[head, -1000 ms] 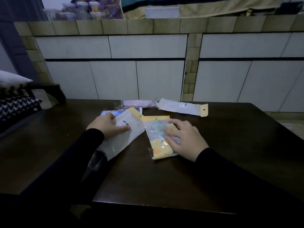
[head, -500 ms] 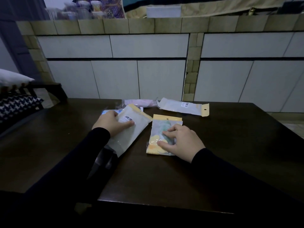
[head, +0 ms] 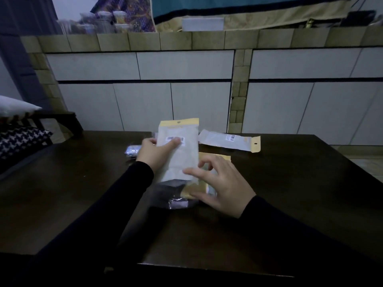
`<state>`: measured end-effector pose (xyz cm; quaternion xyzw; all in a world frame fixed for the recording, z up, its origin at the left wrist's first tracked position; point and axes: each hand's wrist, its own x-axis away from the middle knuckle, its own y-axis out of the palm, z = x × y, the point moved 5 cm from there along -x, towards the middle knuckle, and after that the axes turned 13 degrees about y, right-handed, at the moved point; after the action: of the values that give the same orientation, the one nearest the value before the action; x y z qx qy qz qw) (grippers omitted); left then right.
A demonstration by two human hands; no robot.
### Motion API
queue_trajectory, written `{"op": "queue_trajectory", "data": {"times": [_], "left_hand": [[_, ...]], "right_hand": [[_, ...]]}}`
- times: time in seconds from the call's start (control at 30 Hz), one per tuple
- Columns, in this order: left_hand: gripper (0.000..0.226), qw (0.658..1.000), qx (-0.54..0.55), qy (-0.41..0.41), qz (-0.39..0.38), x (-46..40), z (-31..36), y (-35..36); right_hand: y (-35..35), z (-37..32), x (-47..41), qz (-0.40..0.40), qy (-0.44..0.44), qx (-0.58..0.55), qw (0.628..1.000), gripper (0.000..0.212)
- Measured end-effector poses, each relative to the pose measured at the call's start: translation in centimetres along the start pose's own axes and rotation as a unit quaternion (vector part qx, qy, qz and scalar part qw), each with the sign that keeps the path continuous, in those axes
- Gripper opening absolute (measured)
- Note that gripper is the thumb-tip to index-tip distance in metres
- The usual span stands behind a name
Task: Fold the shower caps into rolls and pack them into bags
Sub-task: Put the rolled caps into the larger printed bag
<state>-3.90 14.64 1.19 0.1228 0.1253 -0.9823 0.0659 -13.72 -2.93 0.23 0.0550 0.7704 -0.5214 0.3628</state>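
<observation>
Bag (head: pixel 179 150) in left hand (head: pixel 154 151)

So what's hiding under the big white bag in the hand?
Under the white bag, held by the left hand, a yellow-topped packet peeks out on the table, the right hand over it. Most of that packet is covered.

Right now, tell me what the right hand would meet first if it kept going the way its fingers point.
The right hand points left; its fingertips are already at the frosted bag that the left hand holds, so it would likely meet that first. Depth is uncertain.
</observation>
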Motion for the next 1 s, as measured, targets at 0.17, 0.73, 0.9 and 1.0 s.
{"op": "queue_trajectory", "data": {"times": [0.17, 0.73, 0.9, 1.0], "left_hand": [[0.068, 0.991, 0.104, 0.0, -0.084, 0.9, -1.1, 3.6], [0.032, 0.801, -0.196, 0.524, -0.214, 4.5, 2.4, 3.2], [0.026, 0.758, -0.219, 0.586, -0.187, 5.3, 2.4, 3.1], [0.03, 0.762, -0.227, 0.563, -0.226, 5.2, 1.6, 3.2]], "right_hand": [[-0.7, 1.7, 0.4, 0.03, 0.017, -0.082, 0.996, 0.028], [-2.2, 5.9, 1.1, 0.052, 0.137, -0.131, 0.98, 0.026], [-2.3, 5.3, 1.5, -0.015, 0.052, -0.135, 0.989, 0.037], [-1.8, 5.3, 1.7, -0.065, 0.041, -0.108, 0.991, 0.046]]}}
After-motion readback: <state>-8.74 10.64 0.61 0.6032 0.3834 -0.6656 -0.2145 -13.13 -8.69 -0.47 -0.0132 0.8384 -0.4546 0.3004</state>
